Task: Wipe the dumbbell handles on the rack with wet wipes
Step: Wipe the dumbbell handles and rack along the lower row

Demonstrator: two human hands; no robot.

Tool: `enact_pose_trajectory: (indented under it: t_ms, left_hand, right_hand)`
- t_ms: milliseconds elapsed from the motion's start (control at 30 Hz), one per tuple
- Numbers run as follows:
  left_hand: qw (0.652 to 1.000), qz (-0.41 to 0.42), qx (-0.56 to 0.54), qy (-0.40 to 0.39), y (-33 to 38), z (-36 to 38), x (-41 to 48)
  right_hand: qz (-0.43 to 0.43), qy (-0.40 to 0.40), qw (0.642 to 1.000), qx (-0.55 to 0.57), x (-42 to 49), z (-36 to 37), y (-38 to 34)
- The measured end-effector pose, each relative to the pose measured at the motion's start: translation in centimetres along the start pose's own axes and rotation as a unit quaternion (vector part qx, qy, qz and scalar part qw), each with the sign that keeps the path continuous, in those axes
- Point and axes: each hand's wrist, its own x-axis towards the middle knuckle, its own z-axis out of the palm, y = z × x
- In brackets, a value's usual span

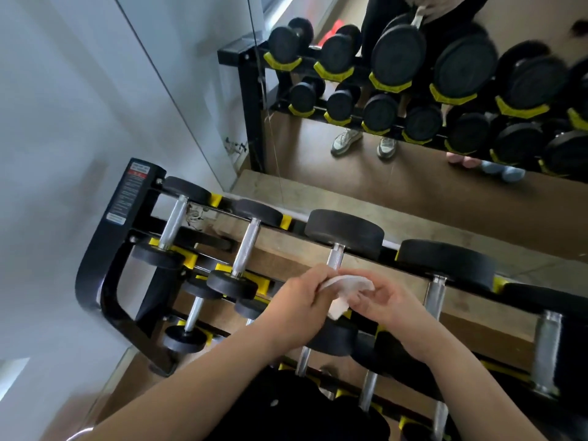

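Left hand (302,300): fingers curled and clenched on one end of the wet wipe (345,286). Right hand (393,305): fingers half bent, thumb and fingertips pinching the wipe's other end. The wipe is white and bunched between my two hands, with one corner hanging down.

Position: the wipe lies over the handle (336,257) of the third dumbbell (345,232) from the left, on the top tier of the rack (105,265). Bare knurled steel shows only beyond my left fingers; wipe and hand cover the rest. Whether the wipe wraps fully round the bar: cannot tell.

Writing: a sticker (132,192) on the rack's black end frame has a red band at its top and lines of small print below, too small to read. The mirror (413,186) behind the rack shows the dumbbells again.
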Motion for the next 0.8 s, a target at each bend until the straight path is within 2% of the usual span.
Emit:
enact_pose_trajectory:
  t_ms: [167,233,333,433,500,567,667,733,800]
  left_hand:
    - [0.993,-0.006,-0.083,-0.086,0.8,-0.4,-0.4]
    - [0.991,-0.026,-0.108,-0.077,0.2,-0.4,-0.2]
    - [0.991,-0.089,-0.097,-0.031,-0.9,-0.6,0.8]
    - [0.989,-0.132,-0.062,0.022,-2.7,-0.7,1.8]
    - [0.991,-0.130,0.009,0.030,-3.8,-0.5,1.9]
    - [0.991,-0.116,0.072,0.005,-5.1,0.1,1.5]
    - [0.987,-0.084,0.119,-0.070,-7.1,2.0,0.2]
    - [0.974,-0.060,0.192,-0.108,-8.5,3.5,-0.6]
    - [0.967,-0.059,0.222,-0.115,-9.3,4.1,-0.9]
  right_hand:
    - [0.001,0.001,1.000,-0.017,-0.6,0.0,0.3]
    - [-0.001,0.037,0.999,-0.016,-0.7,0.1,0.0]
    - [-0.012,0.127,0.989,-0.079,-0.5,-0.1,0.2]
    - [-0.012,0.240,0.969,-0.051,0.2,-0.8,0.2]
    - [-0.035,0.342,0.934,-0.096,1.0,-1.4,0.6]
    - [-0.080,0.389,0.898,-0.190,2.2,-1.1,1.2]
    - [-0.174,0.359,0.852,-0.340,4.9,1.4,3.8]
    - [-0.197,0.324,0.808,-0.452,6.5,2.9,7.7]
    - [-0.220,0.240,0.799,-0.505,6.9,3.2,11.1]
